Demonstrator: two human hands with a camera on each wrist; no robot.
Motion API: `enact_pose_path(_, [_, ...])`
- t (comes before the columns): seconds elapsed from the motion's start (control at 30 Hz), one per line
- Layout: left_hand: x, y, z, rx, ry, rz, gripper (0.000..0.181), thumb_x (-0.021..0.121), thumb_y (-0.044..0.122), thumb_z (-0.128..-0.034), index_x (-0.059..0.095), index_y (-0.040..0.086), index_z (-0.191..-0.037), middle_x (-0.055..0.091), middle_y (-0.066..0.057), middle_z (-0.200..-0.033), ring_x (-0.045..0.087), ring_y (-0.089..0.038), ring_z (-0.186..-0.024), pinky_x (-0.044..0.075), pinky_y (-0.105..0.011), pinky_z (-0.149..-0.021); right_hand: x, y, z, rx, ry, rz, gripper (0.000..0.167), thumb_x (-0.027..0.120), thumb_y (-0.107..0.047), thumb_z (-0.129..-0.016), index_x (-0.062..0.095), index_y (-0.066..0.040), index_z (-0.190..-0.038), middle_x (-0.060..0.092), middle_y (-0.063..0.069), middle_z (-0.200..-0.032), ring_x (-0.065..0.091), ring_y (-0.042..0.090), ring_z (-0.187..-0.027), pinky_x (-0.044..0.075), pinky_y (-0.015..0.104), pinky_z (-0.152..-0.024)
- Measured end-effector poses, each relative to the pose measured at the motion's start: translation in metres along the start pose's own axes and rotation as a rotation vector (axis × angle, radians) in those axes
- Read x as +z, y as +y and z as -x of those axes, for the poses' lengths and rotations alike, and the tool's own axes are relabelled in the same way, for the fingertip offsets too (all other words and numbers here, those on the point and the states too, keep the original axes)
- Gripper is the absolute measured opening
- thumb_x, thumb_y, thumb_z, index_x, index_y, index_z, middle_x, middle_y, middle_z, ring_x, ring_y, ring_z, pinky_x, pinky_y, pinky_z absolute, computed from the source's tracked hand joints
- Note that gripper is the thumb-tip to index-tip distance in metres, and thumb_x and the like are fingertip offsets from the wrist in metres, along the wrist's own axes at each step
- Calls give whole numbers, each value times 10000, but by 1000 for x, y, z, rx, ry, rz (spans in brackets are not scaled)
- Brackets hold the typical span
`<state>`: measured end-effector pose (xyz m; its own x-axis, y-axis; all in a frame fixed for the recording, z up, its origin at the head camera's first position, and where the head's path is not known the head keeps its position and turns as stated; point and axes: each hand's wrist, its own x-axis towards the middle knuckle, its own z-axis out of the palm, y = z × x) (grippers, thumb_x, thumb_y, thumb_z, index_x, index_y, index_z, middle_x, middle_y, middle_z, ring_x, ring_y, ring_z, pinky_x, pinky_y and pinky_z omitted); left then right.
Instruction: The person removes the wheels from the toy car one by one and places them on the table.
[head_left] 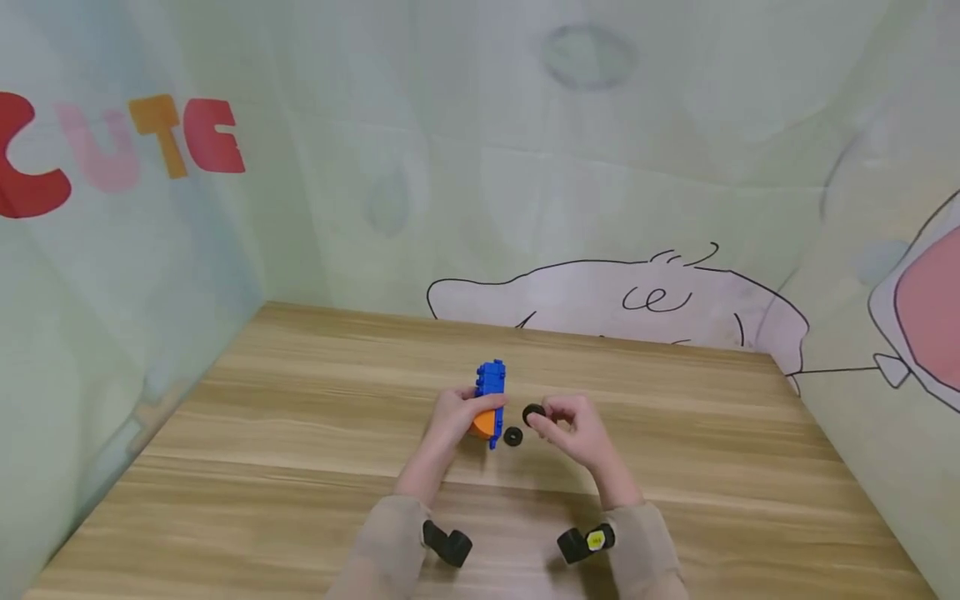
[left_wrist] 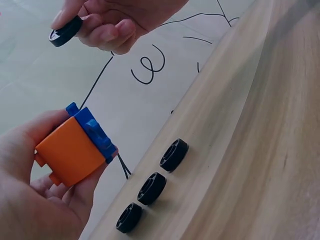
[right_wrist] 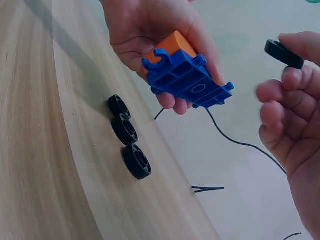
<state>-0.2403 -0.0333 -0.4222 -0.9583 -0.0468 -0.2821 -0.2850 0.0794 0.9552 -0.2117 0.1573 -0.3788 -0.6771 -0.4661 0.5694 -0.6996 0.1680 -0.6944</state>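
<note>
My left hand (head_left: 452, 418) grips a toy vehicle with a blue base (right_wrist: 192, 82) and an orange block (left_wrist: 70, 152) on it. In the right wrist view the underside of the base is turned up, with hooked clips along its edges. Between thumb and fingers, my right hand (head_left: 579, 432) pinches a black toy wheel (right_wrist: 283, 53), held up to the right of the vehicle and apart from it. Three more black wheels (left_wrist: 151, 188) lie in a row on the table; the head view shows just one plainly (head_left: 513, 436).
The wood-grain table (head_left: 315, 392) reaches back to a pale printed cloth (head_left: 360, 167) with cartoon line drawings and coloured letters. Black wrist cameras (head_left: 450, 546) are strapped over both sleeves (head_left: 645, 542).
</note>
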Motion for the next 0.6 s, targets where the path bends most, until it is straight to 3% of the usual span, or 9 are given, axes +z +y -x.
enact_pose_path(0.13, [-1,0,0,2,11,6,743,788,371,-791,536,-76,-1329,627,-240,-1257,609,-291,-1096,467,-447,-1029,1,12,3,39,-14,-1,220,612,136,-814,562,31,-627,582,181,-576,501,11,-560,464,245,-490])
enact_pose_path(0.3, [-3,1,0,10,0,7,732,787,367,-791,546,-81,-1317,631,-244,-1251,610,-295,-1098,463,-448,-1034,5,38,8,70,-16,17,180,613,153,-805,619,40,-665,628,188,-616,540,40,-582,500,222,-550])
enact_pose_path(0.47, [-3,1,-1,10,-11,13,756,788,369,-789,526,-85,-1334,618,-249,-1269,600,-304,-1122,452,-454,-1046,4,43,10,122,-6,65,108,659,76,-830,716,36,-747,711,157,-719,590,-22,-681,555,213,-666])
enact_pose_path(0.6, [-3,1,-1,5,-11,18,753,786,361,-790,522,-86,-1336,618,-251,-1263,597,-303,-1100,453,-453,-1040,3,42,11,180,-5,73,73,686,24,-844,752,55,-851,743,178,-820,664,26,-743,572,231,-715])
